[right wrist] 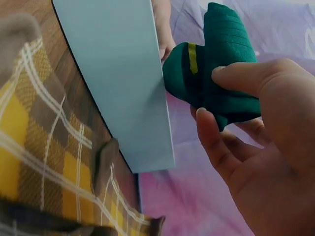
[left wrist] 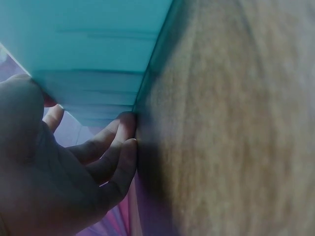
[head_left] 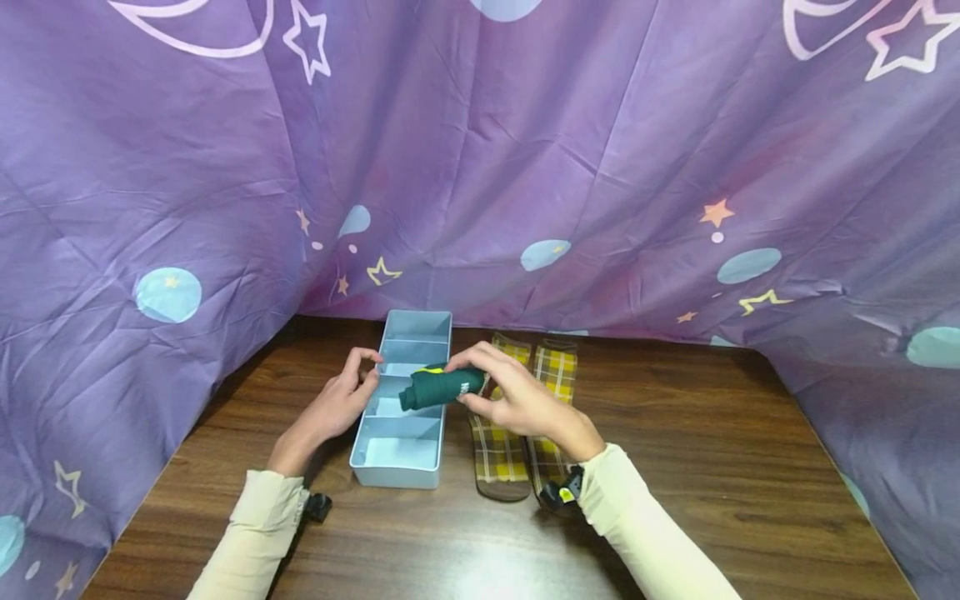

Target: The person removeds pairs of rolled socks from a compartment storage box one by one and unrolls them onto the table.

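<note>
Pinch on the green roll (head_left: 442,388): probably best made snug enough that the folds are not loosened, while the blue box (head_left: 397,478) is steadied.
Right hand (head_left: 517,396): green roll gripped between thumb and fingers.
Left hand (head_left: 341,404): loosely bent fingers rested against the blue box's left wall.
Green roll's place: held over the blue box's middle; rim contact cannot be told.
Long axis: set crosswise to the blue box, narrow end pointed at its left wall.
</note>
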{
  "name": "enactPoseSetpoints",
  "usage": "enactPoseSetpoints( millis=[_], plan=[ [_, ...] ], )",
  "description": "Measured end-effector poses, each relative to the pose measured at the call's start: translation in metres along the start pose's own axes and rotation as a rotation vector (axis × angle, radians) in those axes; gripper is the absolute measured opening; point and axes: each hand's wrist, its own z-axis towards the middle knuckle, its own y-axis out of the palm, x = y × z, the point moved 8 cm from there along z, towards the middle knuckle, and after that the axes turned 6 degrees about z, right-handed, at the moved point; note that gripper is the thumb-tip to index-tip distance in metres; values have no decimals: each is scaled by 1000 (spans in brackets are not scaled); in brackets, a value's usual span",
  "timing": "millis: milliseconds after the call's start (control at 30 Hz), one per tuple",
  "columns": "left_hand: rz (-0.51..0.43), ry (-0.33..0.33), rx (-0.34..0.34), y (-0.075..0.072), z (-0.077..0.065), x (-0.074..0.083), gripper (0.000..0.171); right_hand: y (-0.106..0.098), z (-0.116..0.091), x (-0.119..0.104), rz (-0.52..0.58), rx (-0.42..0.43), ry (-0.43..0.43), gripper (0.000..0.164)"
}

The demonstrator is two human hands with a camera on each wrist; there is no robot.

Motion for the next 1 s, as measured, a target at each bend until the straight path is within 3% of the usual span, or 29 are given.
enactPoseSetpoints(
  millis=[633,1000],
  plan=[
    [9,-9,-3,1,-2,4,27,-49,-61,27,-29,68,44,43],
    [26,-19,-5,-2,-3,4,30,-78,-107,54,2,129,118,42]
  ],
)
